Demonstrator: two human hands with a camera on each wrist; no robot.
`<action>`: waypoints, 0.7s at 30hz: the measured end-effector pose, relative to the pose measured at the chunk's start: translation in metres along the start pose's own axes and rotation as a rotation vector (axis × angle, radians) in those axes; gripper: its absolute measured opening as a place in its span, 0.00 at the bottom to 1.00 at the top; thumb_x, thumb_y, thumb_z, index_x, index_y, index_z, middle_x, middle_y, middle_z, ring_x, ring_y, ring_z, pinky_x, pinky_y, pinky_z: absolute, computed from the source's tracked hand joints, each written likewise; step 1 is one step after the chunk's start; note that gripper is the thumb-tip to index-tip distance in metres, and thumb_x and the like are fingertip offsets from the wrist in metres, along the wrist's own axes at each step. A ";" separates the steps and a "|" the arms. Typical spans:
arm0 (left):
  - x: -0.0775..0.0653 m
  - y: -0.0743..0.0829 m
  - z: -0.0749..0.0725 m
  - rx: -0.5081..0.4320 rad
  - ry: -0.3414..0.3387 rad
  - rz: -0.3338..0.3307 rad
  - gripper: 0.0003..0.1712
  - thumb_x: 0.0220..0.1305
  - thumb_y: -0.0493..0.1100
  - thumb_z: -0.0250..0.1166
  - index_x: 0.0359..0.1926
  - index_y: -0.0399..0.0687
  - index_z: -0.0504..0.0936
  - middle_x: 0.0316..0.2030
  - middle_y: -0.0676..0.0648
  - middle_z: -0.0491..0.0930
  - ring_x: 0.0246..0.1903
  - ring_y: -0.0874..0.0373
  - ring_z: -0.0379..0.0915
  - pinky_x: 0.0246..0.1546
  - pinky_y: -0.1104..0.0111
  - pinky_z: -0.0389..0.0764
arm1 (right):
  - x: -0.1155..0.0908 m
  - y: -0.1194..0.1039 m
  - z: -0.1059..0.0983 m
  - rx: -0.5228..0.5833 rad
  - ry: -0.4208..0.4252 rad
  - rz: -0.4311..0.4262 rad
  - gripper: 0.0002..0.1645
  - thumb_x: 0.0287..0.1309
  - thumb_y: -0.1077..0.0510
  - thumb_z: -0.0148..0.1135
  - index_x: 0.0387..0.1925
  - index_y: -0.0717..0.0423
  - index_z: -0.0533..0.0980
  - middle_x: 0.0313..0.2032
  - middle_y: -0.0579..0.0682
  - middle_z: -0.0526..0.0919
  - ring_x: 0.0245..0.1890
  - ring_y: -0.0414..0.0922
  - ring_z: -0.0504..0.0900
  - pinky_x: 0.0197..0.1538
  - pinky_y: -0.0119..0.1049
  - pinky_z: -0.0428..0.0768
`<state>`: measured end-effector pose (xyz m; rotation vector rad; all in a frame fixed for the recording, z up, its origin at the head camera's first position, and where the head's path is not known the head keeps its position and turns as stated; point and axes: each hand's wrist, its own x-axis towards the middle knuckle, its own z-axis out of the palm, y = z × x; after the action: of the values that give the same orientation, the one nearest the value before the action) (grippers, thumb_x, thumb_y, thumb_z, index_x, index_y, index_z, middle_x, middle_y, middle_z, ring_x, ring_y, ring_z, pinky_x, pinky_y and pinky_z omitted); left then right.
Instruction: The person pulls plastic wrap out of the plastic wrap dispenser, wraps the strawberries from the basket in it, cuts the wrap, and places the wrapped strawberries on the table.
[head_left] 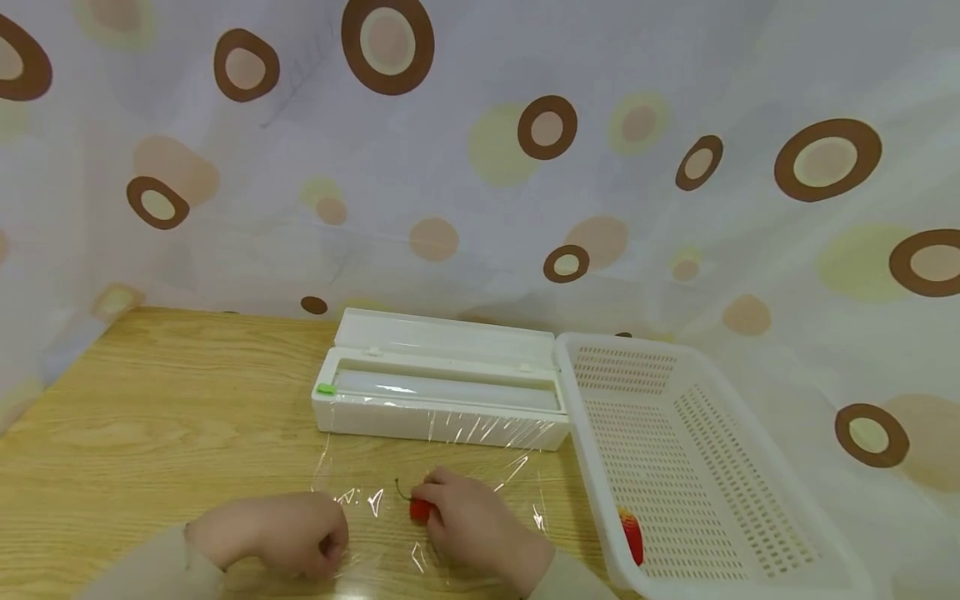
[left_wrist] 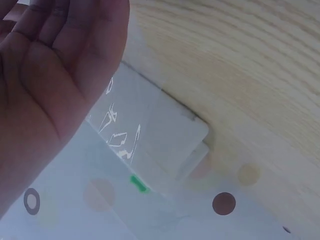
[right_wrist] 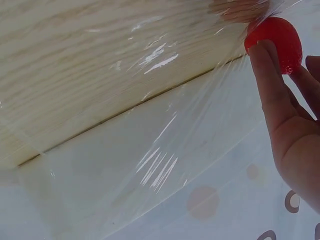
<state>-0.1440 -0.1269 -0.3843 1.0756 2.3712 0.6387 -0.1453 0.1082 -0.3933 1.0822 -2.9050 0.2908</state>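
A sheet of clear cling film (head_left: 378, 500) stretches from a white dispenser box (head_left: 442, 421) toward me. My left hand (head_left: 281, 529) grips the film at its near left part, fingers curled in; in the left wrist view its palm (left_wrist: 55, 75) shows and the fingertips are out of frame. With thumb and fingers my right hand (head_left: 480, 517) pinches a red fruit with a thin green stem (head_left: 420, 509) over the middle of the sheet. In the right wrist view the red fruit (right_wrist: 277, 42) sits between the fingertips, with film creases running up to it.
The box's lid (head_left: 450, 337) stands raised, a film roll (head_left: 442, 389) inside and a green slider (head_left: 326, 389) at its left end. To the right, a white plastic basket (head_left: 592, 467) holds a red fruit with a yellowish top (head_left: 632, 536). A patterned cloth (head_left: 465, 183) hangs behind the wooden table (head_left: 172, 400).
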 end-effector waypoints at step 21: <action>0.001 -0.001 -0.053 -0.131 0.130 -0.019 0.10 0.62 0.41 0.60 0.23 0.47 0.77 0.18 0.55 0.75 0.18 0.71 0.65 0.20 0.75 0.70 | -0.007 0.008 -0.007 -0.041 -0.233 0.007 0.37 0.54 0.45 0.61 0.64 0.51 0.66 0.62 0.50 0.70 0.50 0.46 0.80 0.51 0.35 0.78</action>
<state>-0.1756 -0.1387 -0.3429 0.9810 2.4068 0.8686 -0.1448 0.1199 -0.3883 1.1739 -3.1008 0.1100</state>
